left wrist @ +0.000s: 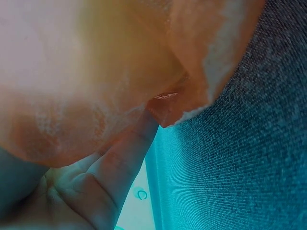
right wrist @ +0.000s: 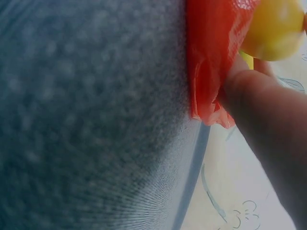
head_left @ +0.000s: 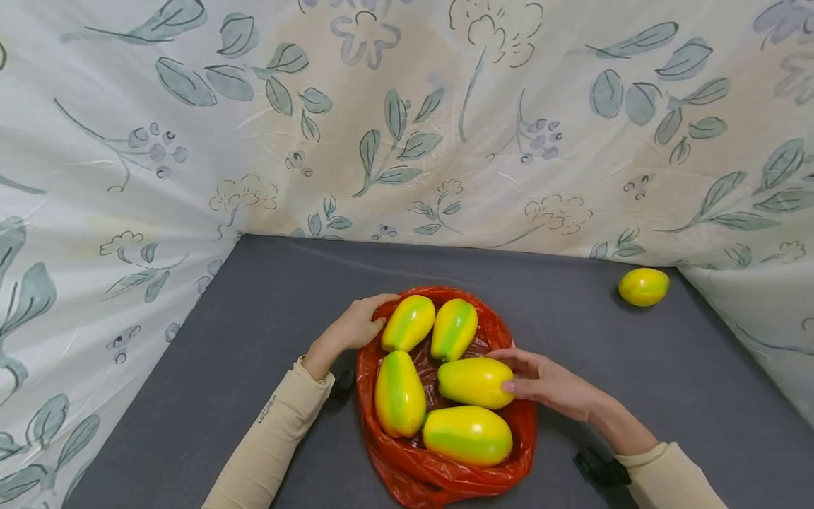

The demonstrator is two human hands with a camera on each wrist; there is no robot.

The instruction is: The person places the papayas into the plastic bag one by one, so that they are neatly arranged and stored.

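A red plastic bag lies with its mouth spread and its rim rolled outward. Inside it are several yellow-green papayas, among them an upright one at the left and one lying along the near side. My left hand holds the bag's far-left rim, beside the upper-left papaya; in the left wrist view, the bag's film covers part of that hand. From the right, my right hand grips the blunt end of the middle-right papaya, thumb on the near side and fingers on the far side.
A lemon sits alone at the far right of the dark grey tabletop. Floral cloth rises along the back and both sides. A black strap-like device is at my right wrist.
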